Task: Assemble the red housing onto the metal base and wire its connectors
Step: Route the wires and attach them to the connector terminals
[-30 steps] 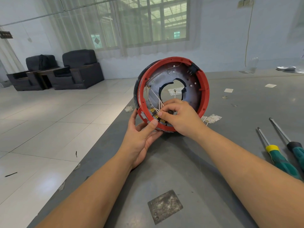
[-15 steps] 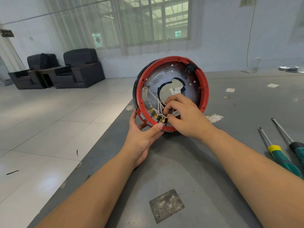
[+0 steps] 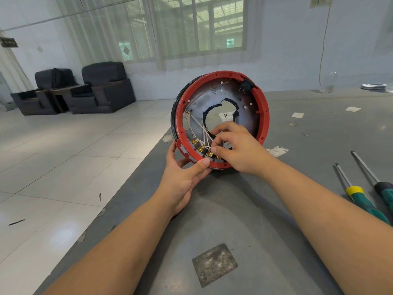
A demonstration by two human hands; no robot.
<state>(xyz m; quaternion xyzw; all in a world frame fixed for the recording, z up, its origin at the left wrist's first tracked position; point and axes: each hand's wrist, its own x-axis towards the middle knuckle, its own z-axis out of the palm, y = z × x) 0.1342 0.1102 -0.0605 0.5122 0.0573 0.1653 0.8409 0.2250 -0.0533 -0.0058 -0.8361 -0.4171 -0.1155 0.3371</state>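
On bench edge, housing stands tilted; L hand grips its rim, R hand fingers pinch a wire at connectors. Risk: hard tug bends a terminal or tips housing off.

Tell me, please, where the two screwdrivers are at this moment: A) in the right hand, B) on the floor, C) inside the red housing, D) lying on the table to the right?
D: both screwdrivers lie on the grey table beside the right forearm, while the right hand works at the white wires.
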